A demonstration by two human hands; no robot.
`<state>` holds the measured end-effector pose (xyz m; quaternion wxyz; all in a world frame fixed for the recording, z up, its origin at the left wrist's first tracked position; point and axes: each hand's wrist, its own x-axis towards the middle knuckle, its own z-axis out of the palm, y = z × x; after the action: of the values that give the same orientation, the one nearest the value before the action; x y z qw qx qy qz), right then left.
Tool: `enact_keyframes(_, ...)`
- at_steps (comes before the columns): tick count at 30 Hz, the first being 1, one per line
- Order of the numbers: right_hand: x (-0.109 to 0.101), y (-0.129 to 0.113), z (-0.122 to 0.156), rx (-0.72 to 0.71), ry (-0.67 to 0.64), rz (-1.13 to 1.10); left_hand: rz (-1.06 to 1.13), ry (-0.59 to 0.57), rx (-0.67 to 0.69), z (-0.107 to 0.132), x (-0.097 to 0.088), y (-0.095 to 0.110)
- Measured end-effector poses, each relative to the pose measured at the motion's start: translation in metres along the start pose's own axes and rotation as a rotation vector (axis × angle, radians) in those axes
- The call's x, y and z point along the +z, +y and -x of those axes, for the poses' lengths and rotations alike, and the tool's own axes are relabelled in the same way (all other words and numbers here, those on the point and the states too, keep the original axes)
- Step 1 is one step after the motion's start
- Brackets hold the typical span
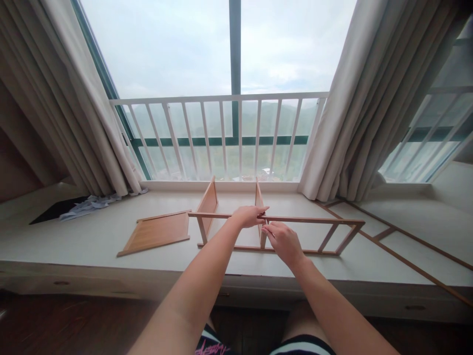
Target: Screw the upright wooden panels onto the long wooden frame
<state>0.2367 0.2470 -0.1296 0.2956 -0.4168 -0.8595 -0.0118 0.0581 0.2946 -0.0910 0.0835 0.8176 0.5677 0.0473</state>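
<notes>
Frame (310,220) of brown wood stands on its long side on the white window ledge (92,241), with both hands at the middle of its upper rail. The left hand (248,216) comes over the rail and closes on it, fingers and thumb nearly together at the joint with the right upright board (259,197). Just right of that joint and nearer, the right hand (286,241) pinches a small thin piece (265,223) between thumb and fingers; what it is I cannot tell. The left upright board (210,203) rises at the frame's left end.

On the ledge to the left lies a loose board (162,229), close to the frame; farther left are a pale cloth (92,206) and a dark sheet (55,209). A second frame (384,233) lies to the right. On the far side, a white railing (185,99) crosses a green-framed window (170,49), between the left curtain (77,98) and the right curtain (369,98). Hills and cloud show outside.

Counted: two wooden frames, the held one with four crosspieces; two upright boards; one loose board; two curtains; one cloth.
</notes>
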Motion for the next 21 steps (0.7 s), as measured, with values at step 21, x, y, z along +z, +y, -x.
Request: enact_keyframes(21,0.053,-0.038,0.006,0.77,0.35,-2.161,0.012,-0.029,-0.002,0.002,-0.003,0.001)
